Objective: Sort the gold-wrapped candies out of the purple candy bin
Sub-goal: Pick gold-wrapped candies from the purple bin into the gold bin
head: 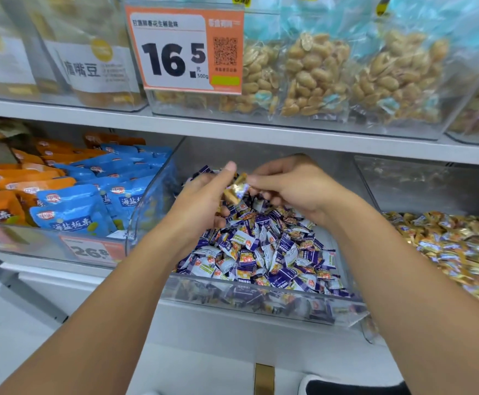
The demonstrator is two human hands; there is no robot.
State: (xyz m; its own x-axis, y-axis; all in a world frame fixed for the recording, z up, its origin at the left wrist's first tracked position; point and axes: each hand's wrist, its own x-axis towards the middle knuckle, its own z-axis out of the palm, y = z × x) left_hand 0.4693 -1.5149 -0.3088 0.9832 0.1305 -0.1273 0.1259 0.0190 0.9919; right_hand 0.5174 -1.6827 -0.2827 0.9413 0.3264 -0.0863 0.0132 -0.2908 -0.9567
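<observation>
Head view — price tag [175, 49] (16.5) above hands.

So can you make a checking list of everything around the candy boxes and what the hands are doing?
Surface: white shelf above, white ledge below.
Job's things: purple candy bin, clear, heaped with purple-wrapped candies; gold-wrapped candies held above it; gold candy bin to its right.
Clutter: blue and orange snack packs in the left bin; peanut bags on the upper shelf; price tag reading 16.5.
Hands: left hand holds gold candies; right hand pinches one.
Cables: nothing seen.
Surroundings: shop shelving.
</observation>
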